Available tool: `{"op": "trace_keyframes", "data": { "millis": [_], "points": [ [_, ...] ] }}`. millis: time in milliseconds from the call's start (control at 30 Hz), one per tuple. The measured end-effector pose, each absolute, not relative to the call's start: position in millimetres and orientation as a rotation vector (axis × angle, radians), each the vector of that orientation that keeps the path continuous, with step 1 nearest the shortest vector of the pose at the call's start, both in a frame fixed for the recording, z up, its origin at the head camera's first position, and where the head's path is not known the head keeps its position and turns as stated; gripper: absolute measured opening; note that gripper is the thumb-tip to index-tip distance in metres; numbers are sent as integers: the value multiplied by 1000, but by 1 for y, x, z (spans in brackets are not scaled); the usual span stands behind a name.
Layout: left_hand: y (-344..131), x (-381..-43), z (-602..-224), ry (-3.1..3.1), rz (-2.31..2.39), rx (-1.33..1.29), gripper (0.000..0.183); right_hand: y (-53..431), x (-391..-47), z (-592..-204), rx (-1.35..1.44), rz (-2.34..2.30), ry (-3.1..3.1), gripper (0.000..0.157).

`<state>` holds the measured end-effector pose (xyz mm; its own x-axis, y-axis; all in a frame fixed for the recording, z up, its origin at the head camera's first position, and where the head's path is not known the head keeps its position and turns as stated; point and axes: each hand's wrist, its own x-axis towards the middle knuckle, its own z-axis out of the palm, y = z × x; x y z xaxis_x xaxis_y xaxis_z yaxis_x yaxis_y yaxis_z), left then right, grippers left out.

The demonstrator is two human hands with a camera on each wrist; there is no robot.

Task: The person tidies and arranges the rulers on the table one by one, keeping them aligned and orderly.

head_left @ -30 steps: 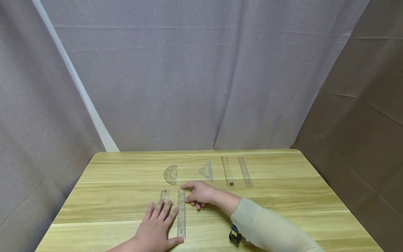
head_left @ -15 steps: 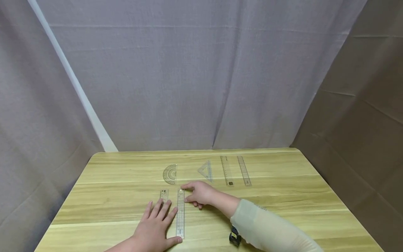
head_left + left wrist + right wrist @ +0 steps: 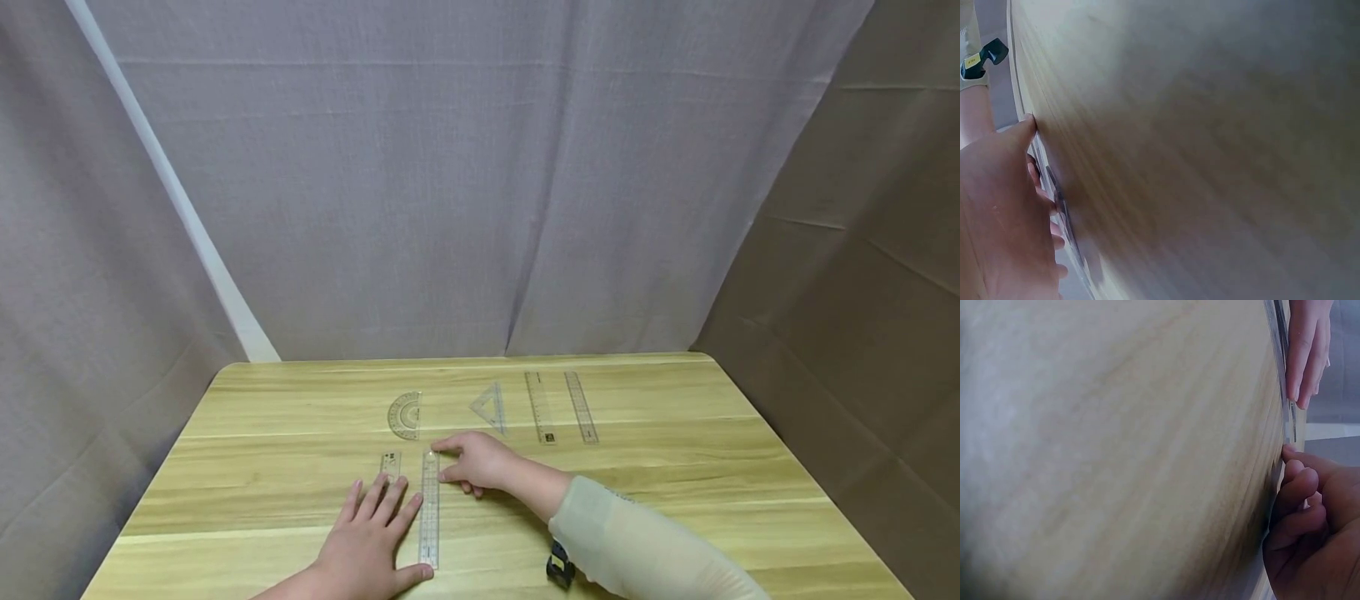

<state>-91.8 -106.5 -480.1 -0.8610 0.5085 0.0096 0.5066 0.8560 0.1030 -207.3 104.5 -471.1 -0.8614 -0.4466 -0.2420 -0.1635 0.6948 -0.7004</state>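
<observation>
The clear ruler (image 3: 429, 525) lies on the table (image 3: 675, 467), nearer the person than the protractor (image 3: 402, 417) and slightly right of it; the left hand (image 3: 367, 533) rests with fingers spread, thumb at the ruler's near end, while the right hand (image 3: 480, 462) sets thumb and forefinger, parted, at its far end and right edge. Expect a light, stiff, slippery strip; grasp by both long edges. Directly nearer than the protractor, a second ruler (image 3: 391, 460) runs hidden under the left hand, and scale figures are illegible.
</observation>
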Motion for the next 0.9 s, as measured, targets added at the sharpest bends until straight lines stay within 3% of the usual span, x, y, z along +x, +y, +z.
{"op": "trace_keyframes", "data": {
  "millis": [667, 900],
  "points": [
    [-108, -95, -483, 3035, 269, 837, 95, 105, -201, -470, -477, -1021, 2494, 57],
    [-105, -99, -482, 3138, 327, 775, 84, 109, -197, -471, -520, -1114, 2542, 49]
  ]
}}
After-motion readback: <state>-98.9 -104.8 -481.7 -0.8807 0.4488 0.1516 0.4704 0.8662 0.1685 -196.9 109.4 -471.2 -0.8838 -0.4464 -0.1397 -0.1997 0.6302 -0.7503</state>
